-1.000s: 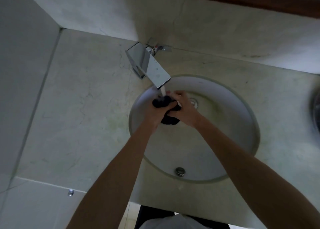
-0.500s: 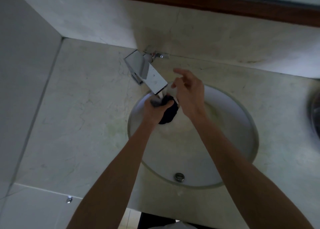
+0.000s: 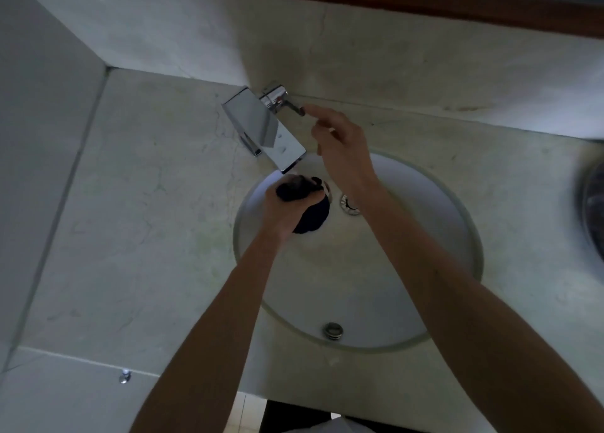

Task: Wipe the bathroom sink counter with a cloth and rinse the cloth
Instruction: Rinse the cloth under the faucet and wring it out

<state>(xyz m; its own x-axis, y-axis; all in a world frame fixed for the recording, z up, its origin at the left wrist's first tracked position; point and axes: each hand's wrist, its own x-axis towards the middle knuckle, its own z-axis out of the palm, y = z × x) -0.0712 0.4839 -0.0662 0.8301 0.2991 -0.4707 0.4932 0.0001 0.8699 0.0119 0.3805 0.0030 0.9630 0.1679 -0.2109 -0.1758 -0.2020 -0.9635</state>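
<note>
My left hand (image 3: 284, 208) grips a wadded dark cloth (image 3: 310, 215) inside the round white sink basin (image 3: 408, 269), just below the spout of the flat chrome faucet (image 3: 264, 128). My right hand (image 3: 340, 141) is raised above the basin's back rim, its forefinger stretched out and touching the tip of the small chrome faucet lever (image 3: 287, 102). It holds nothing. The pale marble counter (image 3: 130, 220) surrounds the basin.
The drain (image 3: 349, 203) sits in the basin bottom and an overflow hole (image 3: 333, 330) on its near wall. A grey wall (image 3: 39, 122) closes the left side. A dark round object (image 3: 593, 216) shows at the right edge. A small metal stud (image 3: 124, 376) sits at the front left.
My right hand let go of the cloth and rose from the basin to the faucet lever. The left hand kept the cloth under the spout.
</note>
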